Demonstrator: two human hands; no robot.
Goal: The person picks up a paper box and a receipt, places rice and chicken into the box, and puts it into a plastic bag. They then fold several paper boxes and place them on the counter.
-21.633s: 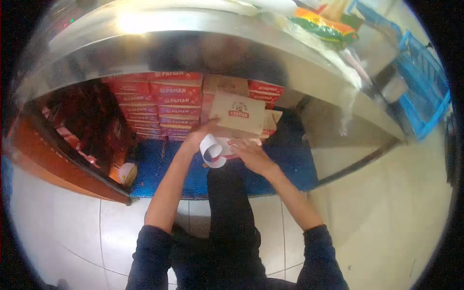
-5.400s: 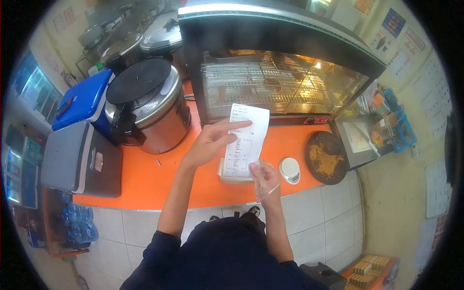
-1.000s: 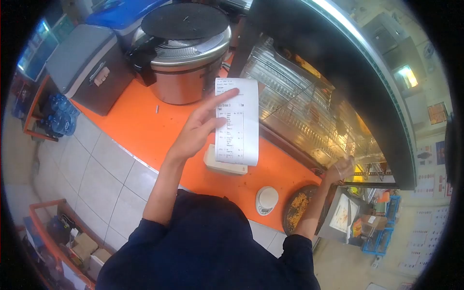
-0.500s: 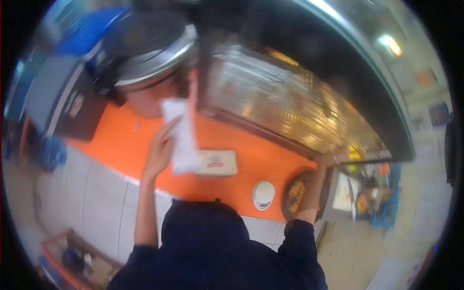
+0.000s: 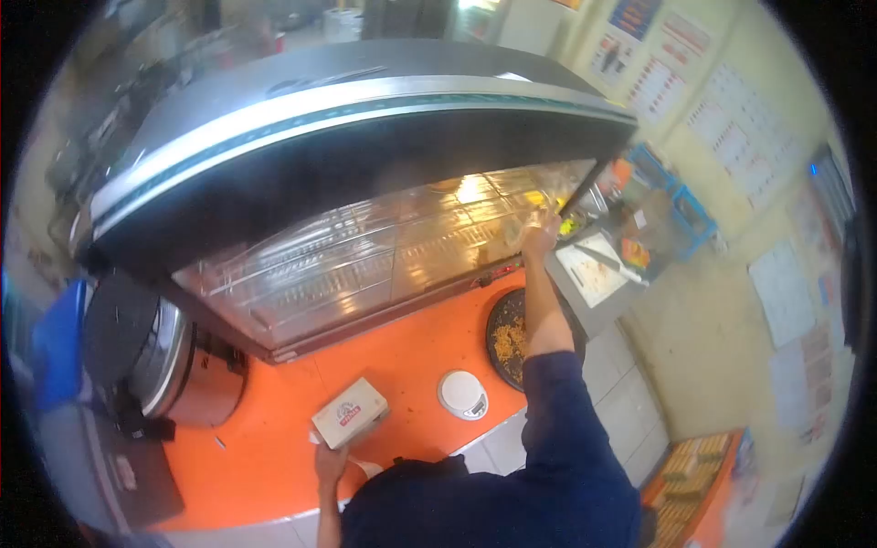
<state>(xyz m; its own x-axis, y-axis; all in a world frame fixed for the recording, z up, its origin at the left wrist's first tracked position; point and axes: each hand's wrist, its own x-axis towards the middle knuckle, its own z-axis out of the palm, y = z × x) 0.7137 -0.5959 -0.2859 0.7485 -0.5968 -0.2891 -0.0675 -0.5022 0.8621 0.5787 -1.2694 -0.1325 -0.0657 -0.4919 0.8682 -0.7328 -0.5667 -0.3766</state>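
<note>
My left hand (image 5: 329, 463) is low beside the near-left corner of a cream cardboard box (image 5: 351, 411) with a red and dark logo. Its fingers are closed on white paper (image 5: 367, 468), which shows only in part beside the hand and by the box's corner. My right hand (image 5: 541, 230) is stretched forward to the right end of a lit glass display cabinet (image 5: 388, 251). Its fingers look curled around something pale or clear, too blurred to name. Yellow items (image 5: 533, 197) are close by, behind the glass.
On the orange counter (image 5: 274, 420) stand a round white scale (image 5: 461, 395), a dark pan with brown crumbs (image 5: 505, 338) and a large lidded cooker (image 5: 206, 379). A knife lies on a white cutting board (image 5: 589, 274) at right. A blue crate (image 5: 692, 224) is beyond it.
The view has swung so the cabinet shows more fully. My left hand and the white paper have moved down toward my body, beside the box. My right hand stays by the cabinet's right end.
</note>
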